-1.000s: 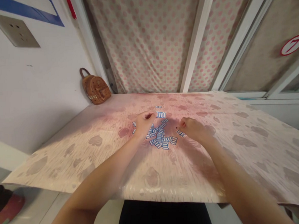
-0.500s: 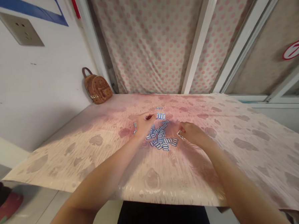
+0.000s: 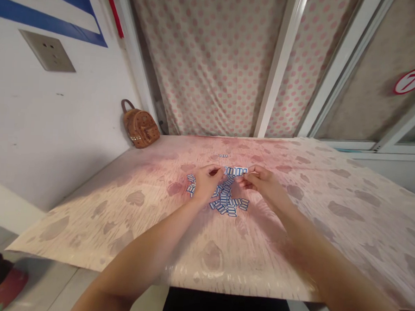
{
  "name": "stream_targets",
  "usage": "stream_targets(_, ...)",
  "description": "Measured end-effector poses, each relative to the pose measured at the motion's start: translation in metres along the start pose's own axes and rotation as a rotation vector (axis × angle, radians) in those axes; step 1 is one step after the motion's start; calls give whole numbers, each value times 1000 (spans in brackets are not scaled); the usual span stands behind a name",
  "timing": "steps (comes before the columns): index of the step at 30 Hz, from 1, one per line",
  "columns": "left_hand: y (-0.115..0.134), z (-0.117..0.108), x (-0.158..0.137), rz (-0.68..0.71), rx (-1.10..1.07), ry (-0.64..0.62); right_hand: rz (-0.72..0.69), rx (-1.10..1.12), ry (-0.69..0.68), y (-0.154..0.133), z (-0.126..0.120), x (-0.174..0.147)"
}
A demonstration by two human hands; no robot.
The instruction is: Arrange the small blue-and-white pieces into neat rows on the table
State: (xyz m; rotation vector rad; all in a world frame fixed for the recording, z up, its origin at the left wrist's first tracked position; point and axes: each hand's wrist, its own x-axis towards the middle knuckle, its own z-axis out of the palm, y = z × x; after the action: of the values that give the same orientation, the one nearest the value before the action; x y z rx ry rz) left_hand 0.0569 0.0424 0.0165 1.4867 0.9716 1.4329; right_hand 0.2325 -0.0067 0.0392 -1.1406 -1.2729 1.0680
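Note:
Above the middle of the table, my left hand pinches one end of a short white strip with blue-outlined boxes. My right hand closes on a similar piece, held level with the first. The two pieces meet or overlap in a row between my hands; which of the two I cannot tell. Under them lies a loose pile of small blue-and-white pieces, partly hidden by my left hand. Several more pieces lie left of that hand. A small row of pieces sits farther back on the cloth.
A patterned pink-and-cream tablecloth covers the table. A small brown backpack-shaped bag leans against the wall at the back left. Beyond the far edge hangs a dotted curtain behind white frames.
My right hand has moved left and up from beside the pile, bringing its piece against the one in my left hand. The camera view has shifted slightly.

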Motion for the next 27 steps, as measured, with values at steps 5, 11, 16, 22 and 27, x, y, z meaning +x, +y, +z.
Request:
stream_targets(5, 3, 2, -4, 18, 2, -19, 80, -6, -17, 2, 7, -3)
stream_targets(11, 3, 5, -7, -31, -53, -35, -30, -196, 50, 2, 8, -6)
stream_targets(16, 0, 7, -7, -53, -63, -60, -84, -270, 54, 3, 10, -7)
stream_targets(22, 2, 7, -8, -71, -76, -70, -93, -308, 64, 6, 11, -8)
stream_targets(27, -1, 8, -8, -86, -110, -75, -98, -308, 81, 7, 11, -8)
